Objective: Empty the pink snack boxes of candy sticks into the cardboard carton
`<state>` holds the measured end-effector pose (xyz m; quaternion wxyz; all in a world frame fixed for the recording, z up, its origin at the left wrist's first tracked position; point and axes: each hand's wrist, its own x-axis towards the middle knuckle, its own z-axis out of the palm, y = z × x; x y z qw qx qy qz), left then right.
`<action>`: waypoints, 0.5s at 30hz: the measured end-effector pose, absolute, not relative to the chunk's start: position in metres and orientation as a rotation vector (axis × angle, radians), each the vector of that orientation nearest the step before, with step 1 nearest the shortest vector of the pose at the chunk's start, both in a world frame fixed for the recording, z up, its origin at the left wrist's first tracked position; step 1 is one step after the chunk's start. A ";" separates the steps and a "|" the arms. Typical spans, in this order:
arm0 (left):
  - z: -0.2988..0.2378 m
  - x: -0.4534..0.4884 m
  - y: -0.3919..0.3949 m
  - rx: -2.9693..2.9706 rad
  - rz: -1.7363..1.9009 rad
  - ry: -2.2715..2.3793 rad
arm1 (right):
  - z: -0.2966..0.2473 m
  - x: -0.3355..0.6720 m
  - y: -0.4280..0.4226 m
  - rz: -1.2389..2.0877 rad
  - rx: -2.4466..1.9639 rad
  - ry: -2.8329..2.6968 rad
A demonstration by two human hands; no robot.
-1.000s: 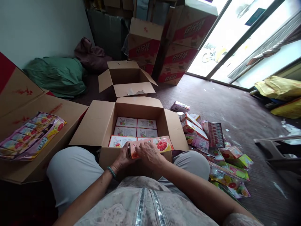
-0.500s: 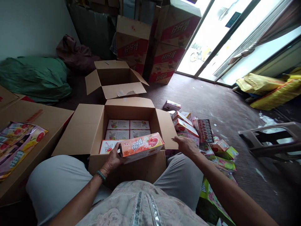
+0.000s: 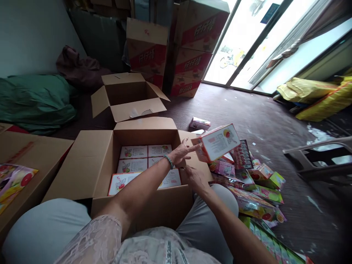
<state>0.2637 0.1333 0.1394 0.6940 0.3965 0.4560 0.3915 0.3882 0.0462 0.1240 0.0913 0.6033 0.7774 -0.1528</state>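
My left hand point(image 3: 182, 152), with a bead bracelet on the wrist, reaches across the open cardboard carton point(image 3: 90, 161). It grips one end of a pink-and-white drink pack point(image 3: 218, 142) held up above the carton's right flap. My right hand point(image 3: 193, 177) lies lower, fingers stretched against that flap, with nothing in it. Inside the carton, several flat packs point(image 3: 133, 158) lie in rows, white faces up. More loose packs point(image 3: 247, 176) are heaped on the floor to the right of my knee.
A second open, empty carton point(image 3: 128, 96) stands behind the first. Stacked red-printed cartons point(image 3: 192, 55) rise at the back by the glass door. A closed carton with wrapped packs point(image 3: 13, 179) sits at the left. A stool point(image 3: 319, 161) and yellow sacks point(image 3: 316, 95) are at the right.
My left hand has swung from the carton's front edge over to its right side, now holding a pack up there. My right hand drew back from the pile to the flap.
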 end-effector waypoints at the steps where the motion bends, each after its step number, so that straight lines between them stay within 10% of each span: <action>1: 0.135 0.270 0.139 0.984 0.813 1.106 | 0.127 0.389 0.055 -0.436 1.815 2.308; 15: -0.115 0.170 0.169 1.441 -0.164 1.818 | 0.091 0.419 0.147 -0.578 2.347 2.226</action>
